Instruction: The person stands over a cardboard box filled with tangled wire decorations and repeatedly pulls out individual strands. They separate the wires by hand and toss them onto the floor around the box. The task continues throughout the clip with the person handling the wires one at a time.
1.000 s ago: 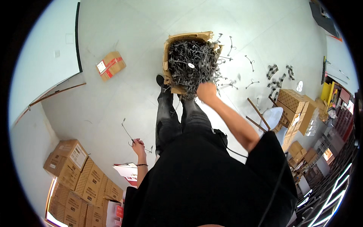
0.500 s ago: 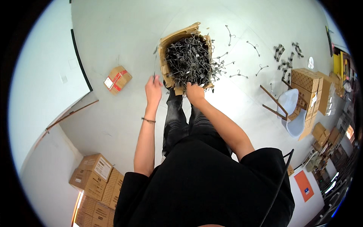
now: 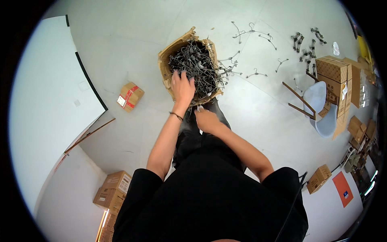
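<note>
A torn cardboard box (image 3: 163,60) stands on the floor in front of my feet, filled with a tangle of black clip hangers (image 3: 193,60). My left hand (image 3: 184,88) reaches over its near left part, fingers spread on or just above the hangers. I cannot see anything held in that hand. Just outside the box's near edge, above my legs, my right hand (image 3: 207,121) is closed, its fingers pinched together. A small pale piece shows at its fingertips, too small to name. Some hangers (image 3: 227,71) stick out over the box's right side.
Several loose hangers (image 3: 256,74) lie on the floor right of the box, with bundled hangers (image 3: 297,42) farther right. A chair (image 3: 320,105) lies tipped against stacked cartons (image 3: 331,68). A small taped carton (image 3: 131,97) sits at left; more cartons (image 3: 113,189) stand lower left.
My left hand let go of a hanger and moved right, into the box. My right hand drew back from the box's near edge toward me. Another hanger now lies on the far floor.
</note>
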The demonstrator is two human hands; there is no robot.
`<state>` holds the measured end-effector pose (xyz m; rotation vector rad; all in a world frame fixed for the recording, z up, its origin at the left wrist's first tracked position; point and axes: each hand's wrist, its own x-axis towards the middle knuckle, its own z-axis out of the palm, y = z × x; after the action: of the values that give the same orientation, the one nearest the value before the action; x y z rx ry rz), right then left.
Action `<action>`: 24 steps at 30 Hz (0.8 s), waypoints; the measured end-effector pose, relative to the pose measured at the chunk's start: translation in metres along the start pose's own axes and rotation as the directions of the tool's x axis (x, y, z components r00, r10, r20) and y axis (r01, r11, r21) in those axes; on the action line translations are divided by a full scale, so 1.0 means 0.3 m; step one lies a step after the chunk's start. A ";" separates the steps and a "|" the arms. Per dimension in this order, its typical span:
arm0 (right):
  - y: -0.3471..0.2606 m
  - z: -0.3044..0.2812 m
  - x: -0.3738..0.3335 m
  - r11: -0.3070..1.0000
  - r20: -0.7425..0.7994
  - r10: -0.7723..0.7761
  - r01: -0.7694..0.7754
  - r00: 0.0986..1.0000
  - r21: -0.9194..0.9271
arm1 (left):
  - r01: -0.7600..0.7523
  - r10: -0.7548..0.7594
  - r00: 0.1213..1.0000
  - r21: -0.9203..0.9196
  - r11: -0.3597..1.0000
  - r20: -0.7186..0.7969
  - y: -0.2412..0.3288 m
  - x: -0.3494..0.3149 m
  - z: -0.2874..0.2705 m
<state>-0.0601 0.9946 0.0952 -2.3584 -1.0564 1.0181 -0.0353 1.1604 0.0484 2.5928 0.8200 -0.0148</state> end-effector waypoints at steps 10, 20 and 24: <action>0.558 -0.140 0.605 0.956 -0.040 0.274 -0.268 0.961 0.123 | 0.407 -0.271 0.779 -0.128 0.904 0.566 -0.200 -0.363 0.188; 0.524 0.196 0.844 0.889 0.184 0.386 -0.311 0.904 -0.337 | 0.275 -0.116 0.808 -0.196 0.941 0.577 -0.352 -0.290 0.056; 0.489 0.173 0.771 0.901 0.153 0.164 -0.085 0.974 -0.426 | 0.310 -0.043 0.803 -0.354 0.882 0.594 -0.395 -0.300 0.128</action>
<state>0.0807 1.0750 -0.1317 -2.7438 -1.3177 1.1747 -0.1706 1.1835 -0.0206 1.9053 0.7287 -0.5780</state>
